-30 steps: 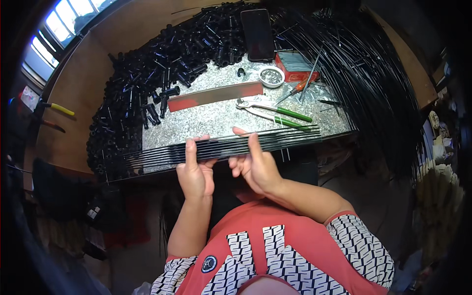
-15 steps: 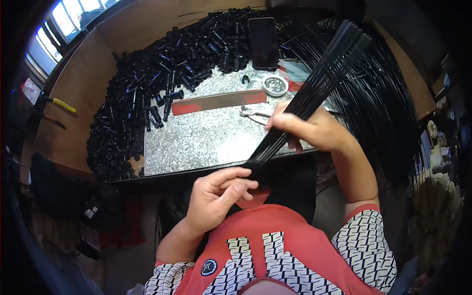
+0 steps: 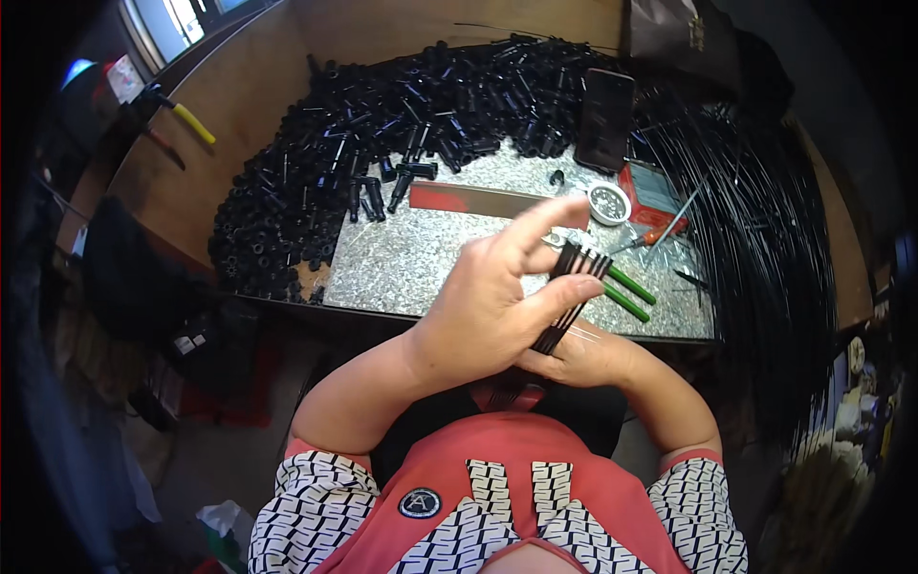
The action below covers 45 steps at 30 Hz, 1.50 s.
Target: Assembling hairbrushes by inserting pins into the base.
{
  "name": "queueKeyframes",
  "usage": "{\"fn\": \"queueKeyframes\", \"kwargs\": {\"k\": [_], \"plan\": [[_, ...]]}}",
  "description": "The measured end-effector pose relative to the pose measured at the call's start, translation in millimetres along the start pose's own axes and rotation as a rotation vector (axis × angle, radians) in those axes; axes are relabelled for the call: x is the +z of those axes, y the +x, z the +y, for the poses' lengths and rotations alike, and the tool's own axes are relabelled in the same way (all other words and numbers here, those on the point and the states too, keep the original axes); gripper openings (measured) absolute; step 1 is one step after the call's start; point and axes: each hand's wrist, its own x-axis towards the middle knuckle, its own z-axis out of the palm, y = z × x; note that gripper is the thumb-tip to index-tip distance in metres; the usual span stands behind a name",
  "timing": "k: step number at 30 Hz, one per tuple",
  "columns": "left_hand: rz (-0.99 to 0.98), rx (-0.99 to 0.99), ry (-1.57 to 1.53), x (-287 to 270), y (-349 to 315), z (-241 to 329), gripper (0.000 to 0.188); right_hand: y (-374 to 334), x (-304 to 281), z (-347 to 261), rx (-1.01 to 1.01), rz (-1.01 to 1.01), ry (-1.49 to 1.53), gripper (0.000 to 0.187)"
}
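Note:
A bundle of thin black rods (image 3: 564,320) stands tilted in front of me, its upper ends fanned slightly apart. My left hand (image 3: 483,306) has its thumb across the front of the rods near their upper ends. Its index finger is stretched out and other fingers pass behind the bundle. Lower down, my right hand (image 3: 588,356) is wrapped round the same bundle, partly hidden by the left hand. Just beyond the rods lie pliers with green handles (image 3: 628,292), their head partly covered by my fingers.
A heap of black tubular parts (image 3: 382,124) fills the bench's left and back. Long black rods (image 3: 755,220) hang over its right side. On the speckled top (image 3: 392,273) are a red-and-grey flat bar (image 3: 469,201), a white dish (image 3: 608,204), a phone (image 3: 604,120), a red box (image 3: 655,201) and a screwdriver (image 3: 655,236).
The rod bundle has come down and nearer to me, from a long slant over the bench. My left hand has risen to its upper ends; my right hand has moved lower.

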Motion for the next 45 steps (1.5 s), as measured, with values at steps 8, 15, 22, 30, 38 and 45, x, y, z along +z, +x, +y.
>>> {"fn": "queueKeyframes", "kwargs": {"k": [8,15,22,30,38,45], "plan": [[0.032,0.158,0.295,1.5,-9.7,5.8,0.054,-15.0,-7.3,4.6,0.083,-0.096,0.233,0.043],[-0.023,0.372,0.217,13.0,-23.2,-1.4,0.082,-23.4,20.0,32.9,0.07,0.307,0.246,0.043],[0.402,0.368,0.586,-36.6,-47.0,-40.0,0.088,-4.2,38.7,28.7,0.287,0.589,0.371,0.013],[0.913,-0.36,1.423,-189.2,-50.6,-137.5,0.025,-4.8,38.1,27.3,0.284,0.541,0.342,0.018],[0.871,-0.332,1.414,-199.6,-49.6,-150.2,0.017,-3.3,34.9,26.1,0.289,0.583,0.284,0.021],[0.701,-0.158,0.61,-125.2,-33.7,-95.5,0.016,-0.8,29.2,26.0,0.31,0.549,0.281,0.02]]}}
